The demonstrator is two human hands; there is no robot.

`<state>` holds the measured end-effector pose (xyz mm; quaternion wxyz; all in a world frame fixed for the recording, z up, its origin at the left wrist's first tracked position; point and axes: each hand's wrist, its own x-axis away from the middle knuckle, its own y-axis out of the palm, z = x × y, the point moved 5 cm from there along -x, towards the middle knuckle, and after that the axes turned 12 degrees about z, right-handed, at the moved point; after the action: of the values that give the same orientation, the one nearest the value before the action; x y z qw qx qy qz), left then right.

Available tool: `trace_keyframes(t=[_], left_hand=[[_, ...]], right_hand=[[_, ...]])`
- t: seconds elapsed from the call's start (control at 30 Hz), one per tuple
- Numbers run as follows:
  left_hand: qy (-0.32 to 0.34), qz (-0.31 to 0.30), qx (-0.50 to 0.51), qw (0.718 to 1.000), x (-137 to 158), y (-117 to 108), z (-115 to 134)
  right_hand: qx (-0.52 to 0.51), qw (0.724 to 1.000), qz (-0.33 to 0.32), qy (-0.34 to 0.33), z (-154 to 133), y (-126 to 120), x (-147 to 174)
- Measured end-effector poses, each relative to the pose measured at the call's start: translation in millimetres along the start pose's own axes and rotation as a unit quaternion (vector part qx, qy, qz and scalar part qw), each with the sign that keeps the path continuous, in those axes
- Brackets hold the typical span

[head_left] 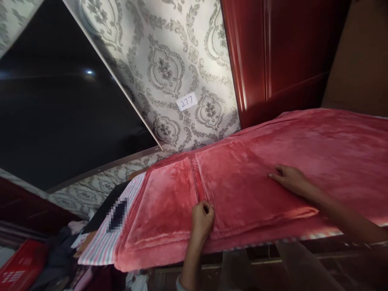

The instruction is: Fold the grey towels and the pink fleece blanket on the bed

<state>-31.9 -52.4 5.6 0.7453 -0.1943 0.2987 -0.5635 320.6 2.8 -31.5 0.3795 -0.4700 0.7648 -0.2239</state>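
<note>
A red plush blanket lies folded into two flat panels, with a narrow gap between them. The smaller left panel is beside that gap. My left hand is closed at the near end of the gap, thumb and finger curled together on the blanket's edge. The cloth between its fingertips is mostly hidden. Farther right, my right hand rests over the right panel's upper edge, its thumb and fingers loosely bent and apart. Nothing shows between them.
More red plush cloth spreads beneath and to the right. A striped sheet sticks out at the left, with a blurred dark patch. Behind are a large black screen, patterned wall and red wood panel. A red basket stands lower left.
</note>
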Motion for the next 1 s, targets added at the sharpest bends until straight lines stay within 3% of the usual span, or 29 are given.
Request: trace_keyframes(t=[0.17,0.23,0.4,0.53,0.67,0.77,0.83,1.0], left_hand=[[0.001,-0.005,0.018,1.000,0.9,0.0,-1.5],[0.003,-0.007,0.025,1.000,0.3,-0.4,-0.5],[0.023,0.012,0.023,0.999,1.8,2.2,2.8],[0.052,0.000,-0.020,0.998,6.6,11.8,1.6],[0.062,-0.008,-0.016,0.998,14.3,6.8,4.4],[0.095,0.012,-0.010,0.995,18.7,-16.5,7.3],[0.121,0.069,-0.014,0.990,16.5,-43.8,2.0],[0.105,0.218,-0.147,0.959,-2.2,-126.0,-46.2]], right_hand=[[0.016,1.000,-0.026,0.002,18.1,4.6,-1.7],[0.016,1.000,-0.003,-0.014,16.2,-1.0,0.9],[0.036,0.980,0.099,-0.169,-31.1,-11.5,28.9],[0.070,0.956,0.035,-0.284,-66.7,19.2,70.5],[0.084,0.951,0.012,-0.298,-62.8,42.3,88.6],[0.066,0.953,0.001,-0.297,-58.6,48.8,87.9],[0.040,0.956,-0.003,-0.291,-67.1,51.6,89.1],[-0.060,0.932,-0.022,-0.357,-129.9,57.8,114.6]])
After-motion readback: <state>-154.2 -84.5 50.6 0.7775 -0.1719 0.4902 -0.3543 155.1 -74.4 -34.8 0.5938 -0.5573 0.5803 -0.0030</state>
